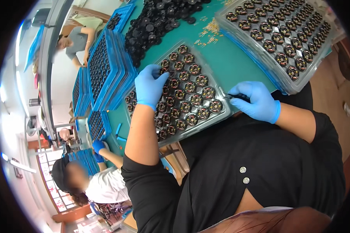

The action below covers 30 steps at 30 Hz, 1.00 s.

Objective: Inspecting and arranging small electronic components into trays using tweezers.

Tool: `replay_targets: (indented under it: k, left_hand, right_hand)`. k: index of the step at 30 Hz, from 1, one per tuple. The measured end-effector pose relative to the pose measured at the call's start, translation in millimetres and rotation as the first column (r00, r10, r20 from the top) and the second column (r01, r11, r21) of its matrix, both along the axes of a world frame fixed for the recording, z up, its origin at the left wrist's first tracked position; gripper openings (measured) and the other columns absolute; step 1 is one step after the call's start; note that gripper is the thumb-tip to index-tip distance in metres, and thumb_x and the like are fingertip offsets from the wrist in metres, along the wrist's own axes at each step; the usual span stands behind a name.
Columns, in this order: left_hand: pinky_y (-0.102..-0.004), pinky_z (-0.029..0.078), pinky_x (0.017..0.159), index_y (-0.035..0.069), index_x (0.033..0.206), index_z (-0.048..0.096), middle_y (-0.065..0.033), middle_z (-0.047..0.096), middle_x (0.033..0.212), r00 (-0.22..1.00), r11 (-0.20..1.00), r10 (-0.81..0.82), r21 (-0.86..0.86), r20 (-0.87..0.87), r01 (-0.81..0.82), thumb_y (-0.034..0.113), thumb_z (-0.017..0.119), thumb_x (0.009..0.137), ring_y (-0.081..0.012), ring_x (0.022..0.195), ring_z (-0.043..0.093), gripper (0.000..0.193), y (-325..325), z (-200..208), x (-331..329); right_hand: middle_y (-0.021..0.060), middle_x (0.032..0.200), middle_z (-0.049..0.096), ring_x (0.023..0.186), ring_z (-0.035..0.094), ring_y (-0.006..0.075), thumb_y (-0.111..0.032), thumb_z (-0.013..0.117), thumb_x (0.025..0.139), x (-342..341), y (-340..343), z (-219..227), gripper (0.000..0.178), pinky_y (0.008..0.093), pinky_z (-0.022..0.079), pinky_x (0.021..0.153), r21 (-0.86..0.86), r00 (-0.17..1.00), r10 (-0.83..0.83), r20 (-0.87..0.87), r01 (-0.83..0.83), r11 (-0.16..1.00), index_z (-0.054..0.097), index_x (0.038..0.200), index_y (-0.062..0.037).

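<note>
In front of me lies a clear plastic tray (227, 110) filled with rows of small round motor parts (197, 99), black with copper-coloured centres. My left hand (148, 88), in a blue glove, is over the tray's left part; its thumb stands apart from the bent fingers, whose tips are partly hidden. Beyond the tray's right edge my right hand (256, 101), also gloved in blue, grips black tweezers (237, 96). Their tips point left toward the parts nearest that edge.
Stacked trays of similar parts (286, 42) stand at the right. On the green table (239, 68) lie a heap of black discs (151, 25) and scattered small brass-coloured pieces (212, 29). Blue trays (112, 66) are piled at the left, near blue-handled pliers (119, 134). Two co-workers sit leftward.
</note>
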State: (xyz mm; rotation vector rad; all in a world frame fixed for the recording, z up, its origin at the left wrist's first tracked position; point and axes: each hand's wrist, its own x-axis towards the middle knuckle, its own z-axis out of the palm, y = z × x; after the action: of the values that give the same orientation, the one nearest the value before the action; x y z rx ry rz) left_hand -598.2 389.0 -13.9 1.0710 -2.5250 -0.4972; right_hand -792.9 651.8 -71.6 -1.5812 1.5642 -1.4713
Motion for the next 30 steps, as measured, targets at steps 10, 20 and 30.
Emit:
replay_targets:
  k: [10,20,30]
  left_hand:
    - [-0.028,0.053,0.075,0.0,0.098,0.07,-0.0083,0.071,0.091,1.0,0.991,-0.006,0.135,0.007,0.005,0.007,0.075,0.08,-0.0136,0.082,0.066,0.02,-10,3,-4]
    - [-0.0252,0.051,0.073,0.002,0.098,0.071,-0.0042,0.07,0.087,0.999,0.991,-0.041,0.131,0.034,0.036,0.003,0.072,0.081,-0.0099,0.077,0.062,0.017,-19,3,-2]
    - [-0.0361,0.053,0.079,-0.001,0.097,0.07,-0.0156,0.071,0.09,0.968,0.996,0.093,-0.02,0.235,-0.091,0.03,0.08,0.073,-0.0284,0.084,0.069,0.041,-39,12,-34]
  right_hand:
    - [0.0126,0.078,0.062,0.062,0.058,0.0222,-0.004,0.071,0.08,-2,-1,-4,0.017,0.0318,0.045,0.059,-0.092,0.999,0.001,-0.039,-0.004,0.996,0.063,0.095,0.0013]
    - [0.0129,0.078,0.062,0.063,0.059,0.0254,-0.005,0.071,0.08,-5,-3,-2,0.017,0.0325,0.046,0.059,-0.089,0.999,0.023,-0.046,-0.027,0.996,0.064,0.095,0.0007]
    - [0.0137,0.078,0.062,0.064,0.06,0.0259,-0.004,0.069,0.081,-5,-3,-1,0.017,0.0327,0.046,0.06,-0.058,0.999,0.035,-0.019,-0.036,0.998,0.063,0.095,0.0024]
